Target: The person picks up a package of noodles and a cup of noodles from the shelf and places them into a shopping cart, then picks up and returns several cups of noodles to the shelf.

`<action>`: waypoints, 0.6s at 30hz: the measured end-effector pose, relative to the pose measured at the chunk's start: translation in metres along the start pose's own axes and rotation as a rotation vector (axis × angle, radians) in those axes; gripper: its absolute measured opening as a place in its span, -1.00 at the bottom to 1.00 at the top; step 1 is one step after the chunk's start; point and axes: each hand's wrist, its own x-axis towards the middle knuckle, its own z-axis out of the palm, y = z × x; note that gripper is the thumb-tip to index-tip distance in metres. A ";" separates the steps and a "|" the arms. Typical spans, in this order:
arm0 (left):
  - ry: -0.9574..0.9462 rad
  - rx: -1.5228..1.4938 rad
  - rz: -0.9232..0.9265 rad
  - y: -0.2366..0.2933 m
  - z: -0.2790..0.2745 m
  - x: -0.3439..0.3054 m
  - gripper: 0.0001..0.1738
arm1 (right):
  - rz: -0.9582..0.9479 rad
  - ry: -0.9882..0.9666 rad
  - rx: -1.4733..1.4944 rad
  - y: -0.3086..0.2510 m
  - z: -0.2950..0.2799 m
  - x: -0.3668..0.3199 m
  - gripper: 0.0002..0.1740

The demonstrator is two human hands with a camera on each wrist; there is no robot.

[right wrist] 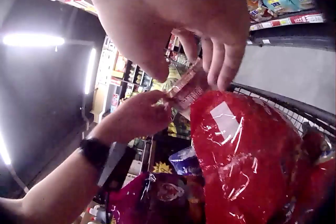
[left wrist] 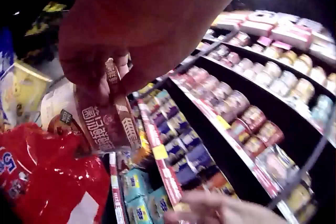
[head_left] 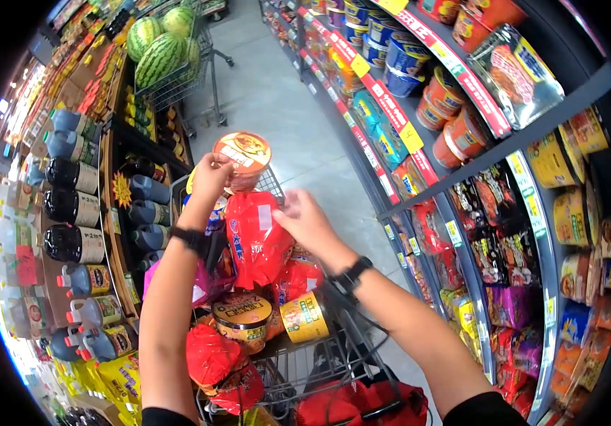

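In the head view my left hand [head_left: 213,175] pinches an instant noodle cup [head_left: 245,151] by its rim, above the far part of the shopping cart [head_left: 273,186]. The cup has a reddish printed lid, and its maroon, white-lettered side [left wrist: 100,121] shows in the left wrist view. My right hand [head_left: 305,219] is beside a shiny red multipack bag [head_left: 252,245], its fingers loosely bent and holding nothing. From the right wrist view, these fingers [right wrist: 215,58] hang just above the red bag, close to the cup.
A round noodle bowl [head_left: 241,318], a yellow noodle cup [head_left: 304,317] and a purple bag [head_left: 209,284] sit in the cart. Noodle shelves [head_left: 419,135] line the right; bottles [head_left: 71,206] stand at left. Another cart with watermelons [head_left: 167,57] stands ahead in the aisle.
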 end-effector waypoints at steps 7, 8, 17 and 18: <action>-0.223 -0.321 0.154 0.157 0.001 -0.183 -0.43 | -0.416 0.055 -0.086 -0.091 -0.069 -0.042 0.51; -0.274 -0.333 0.115 0.171 0.009 -0.207 -0.36 | -0.449 0.022 -0.034 -0.099 -0.090 -0.063 0.55; -0.810 -0.380 0.129 0.243 0.142 -0.390 0.19 | -0.294 0.263 -0.151 -0.127 -0.247 -0.316 0.58; -0.865 -0.241 0.240 0.259 0.160 -0.402 0.27 | -0.295 0.337 -0.162 -0.136 -0.268 -0.341 0.56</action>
